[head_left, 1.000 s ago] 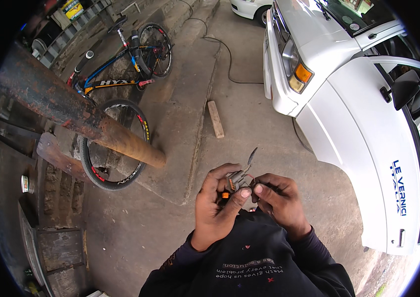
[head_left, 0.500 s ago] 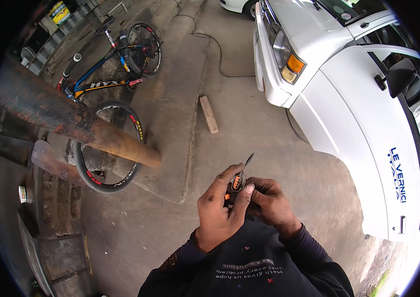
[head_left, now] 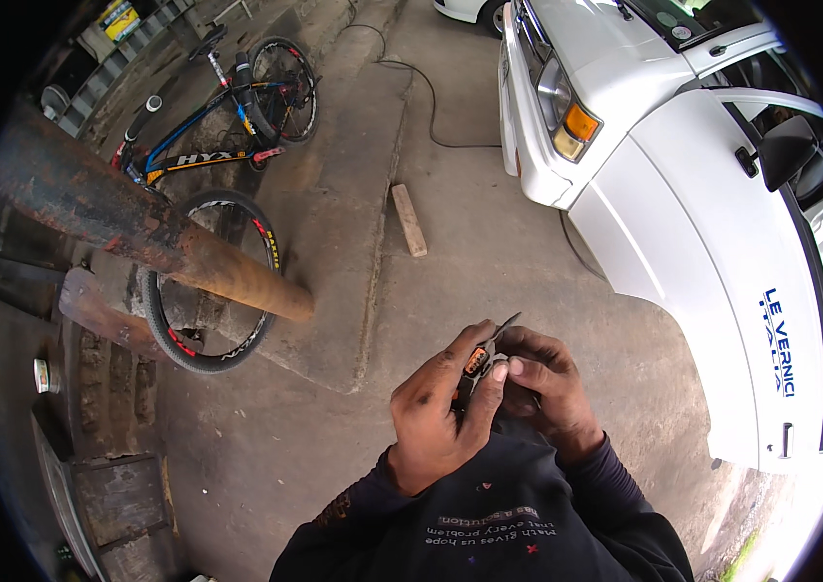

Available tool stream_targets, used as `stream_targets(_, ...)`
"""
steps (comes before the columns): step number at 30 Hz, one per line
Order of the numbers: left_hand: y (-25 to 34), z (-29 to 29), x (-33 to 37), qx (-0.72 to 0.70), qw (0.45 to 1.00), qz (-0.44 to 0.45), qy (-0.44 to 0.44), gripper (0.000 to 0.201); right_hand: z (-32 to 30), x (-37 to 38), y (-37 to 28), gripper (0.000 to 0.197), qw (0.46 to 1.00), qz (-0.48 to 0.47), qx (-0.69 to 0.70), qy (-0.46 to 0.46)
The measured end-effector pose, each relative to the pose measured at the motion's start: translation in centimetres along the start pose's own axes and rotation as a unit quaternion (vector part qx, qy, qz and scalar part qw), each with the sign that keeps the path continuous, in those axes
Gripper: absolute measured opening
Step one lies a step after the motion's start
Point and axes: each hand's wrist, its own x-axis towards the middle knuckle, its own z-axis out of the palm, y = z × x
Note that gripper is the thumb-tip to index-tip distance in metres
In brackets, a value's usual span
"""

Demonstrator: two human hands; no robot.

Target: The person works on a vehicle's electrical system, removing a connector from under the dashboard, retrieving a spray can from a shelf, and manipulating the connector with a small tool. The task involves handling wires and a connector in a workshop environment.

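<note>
Both hands meet in front of my chest around a small dark part with an orange ribbed insert [head_left: 475, 362], which looks like an electrical connector. My left hand [head_left: 438, 403] is closed on it, its thumb along the near side and its index finger curled over the far side. Against the same part, my right hand [head_left: 549, 390] is pinched, thumb and fingertips close to the left thumb. A thin dark pointed piece [head_left: 507, 324] sticks out beyond the fingers; I cannot tell which hand grips it. Fingers cover most of the part.
On the right stands a white vehicle [head_left: 659, 233] with its door open. A bicycle [head_left: 200, 160] lies at the left behind a slanting rusty pipe [head_left: 164, 242]. Ahead on the concrete floor are a wooden block [head_left: 409, 221] and a dark cable [head_left: 431, 97].
My right hand has shifted slightly up and right, its fingers more bent over the part. The part has turned a little, and the pointed piece now leans further right.
</note>
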Motion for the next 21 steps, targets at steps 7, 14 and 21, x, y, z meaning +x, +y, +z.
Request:
stream_targets(7,0.9,0.5,0.2,-0.074,0.995,-0.062,-0.013,0.037,-0.5,1.0,0.1,0.057,0.994,-0.008,0.085,-0.069)
stream_targets(14,0.8,0.3,0.5,-0.067,0.995,-0.062,-0.044,0.042,-1.1,1.8,0.8,0.042,0.979,-0.025,0.153,-0.131)
stream_targets(21,1.1,0.2,1.0,-0.082,0.992,-0.070,-0.068,0.047,-1.1,1.6,0.8,0.029,0.985,-0.029,0.150,-0.085)
